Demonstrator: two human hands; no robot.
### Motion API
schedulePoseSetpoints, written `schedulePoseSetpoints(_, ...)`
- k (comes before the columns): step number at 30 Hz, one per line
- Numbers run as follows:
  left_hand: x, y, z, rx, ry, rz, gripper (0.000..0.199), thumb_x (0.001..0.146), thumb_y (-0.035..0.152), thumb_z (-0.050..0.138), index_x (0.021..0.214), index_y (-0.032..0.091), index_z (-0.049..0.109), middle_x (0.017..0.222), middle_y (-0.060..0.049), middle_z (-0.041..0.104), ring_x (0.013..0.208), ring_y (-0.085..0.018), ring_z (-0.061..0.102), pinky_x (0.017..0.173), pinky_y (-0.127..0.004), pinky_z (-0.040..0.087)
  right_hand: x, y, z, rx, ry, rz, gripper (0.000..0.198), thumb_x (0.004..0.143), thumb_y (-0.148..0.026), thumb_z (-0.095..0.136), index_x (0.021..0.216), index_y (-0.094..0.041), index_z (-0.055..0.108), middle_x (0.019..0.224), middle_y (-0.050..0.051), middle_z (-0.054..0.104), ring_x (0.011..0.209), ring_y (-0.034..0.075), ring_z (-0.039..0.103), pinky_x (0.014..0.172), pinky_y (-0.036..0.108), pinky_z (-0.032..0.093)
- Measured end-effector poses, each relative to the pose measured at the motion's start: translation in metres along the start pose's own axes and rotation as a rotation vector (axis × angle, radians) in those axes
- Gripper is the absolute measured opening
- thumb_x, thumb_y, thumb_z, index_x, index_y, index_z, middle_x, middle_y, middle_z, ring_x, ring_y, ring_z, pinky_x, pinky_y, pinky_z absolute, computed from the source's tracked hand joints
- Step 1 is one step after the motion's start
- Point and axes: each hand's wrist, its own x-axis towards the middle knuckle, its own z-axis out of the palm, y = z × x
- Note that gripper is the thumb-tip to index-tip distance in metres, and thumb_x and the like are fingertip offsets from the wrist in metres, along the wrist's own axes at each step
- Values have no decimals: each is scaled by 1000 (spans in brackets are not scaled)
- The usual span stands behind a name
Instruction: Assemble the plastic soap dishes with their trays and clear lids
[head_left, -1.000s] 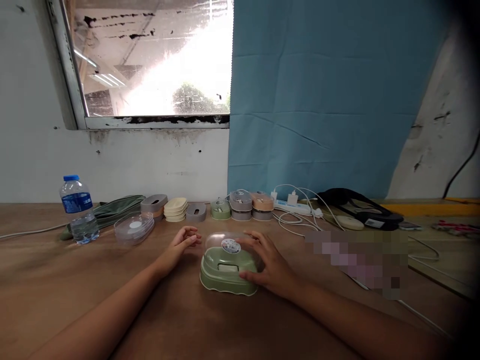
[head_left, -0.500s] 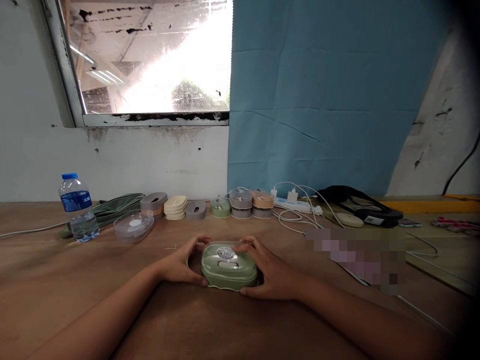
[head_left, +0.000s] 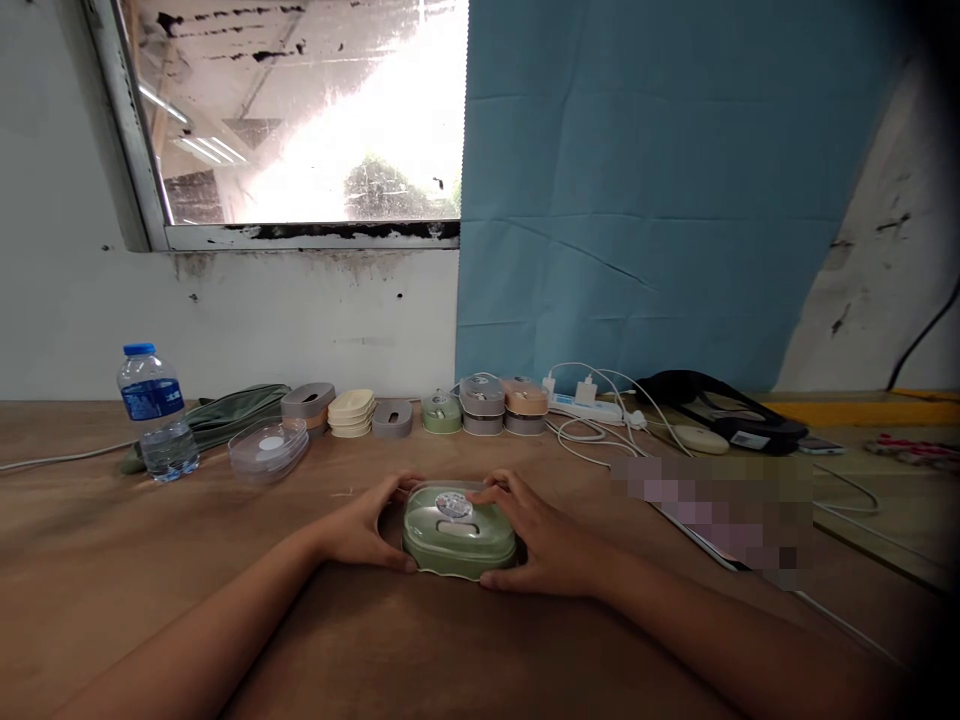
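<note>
Brown tabletop (head_left: 375,650); clear-lidded green box (head_left: 460,545)

No text can be read: the label (head_left: 152,399) on the left bottle (head_left: 163,456) and sticker (head_left: 454,507) on the near box (head_left: 459,561) are unclear.

A bottle (head_left: 152,402) with a blue cap (head_left: 139,349) is seen on the left. A green cloth (head_left: 244,411) is laid behind it. A window (head_left: 300,120) is set in the wall (head_left: 300,325), which is partly hidden by a blue sheet (head_left: 645,150). Plugs (head_left: 585,388) are pushed into a strip (head_left: 604,412), with wires (head_left: 587,440) looped nearby.
</note>
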Motion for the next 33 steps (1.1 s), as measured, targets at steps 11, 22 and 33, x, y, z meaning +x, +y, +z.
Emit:
schedulePoseSetpoints(11,0,3,0,-44,-18,14,93,57,27,78,133,23,25,136,-11,38,125,-25,35,106,-42,26,1,-1,-1,-11,-15,13,75,63,-52,68,125,-21,39,124,10,28,113,27,40,93,37,38)
schedulePoseSetpoints(22,-1,7,0,-3,-6,-17,93,57,29,78,133,23,26,134,-10,39,123,-26,37,105,-43,27,3,5,3,-26,8,-5,78,61,-58,68,124,-20,41,125,11,32,114,28,39,92,39,40)
schedulePoseSetpoints(33,-1,1,0,35,3,-48,95,56,32,78,134,23,24,133,-10,40,122,-27,38,103,-43,29,5,2,-2,-97,12,-79,76,61,-60,67,118,-15,46,134,15,36,121,32,32,99,46,30)
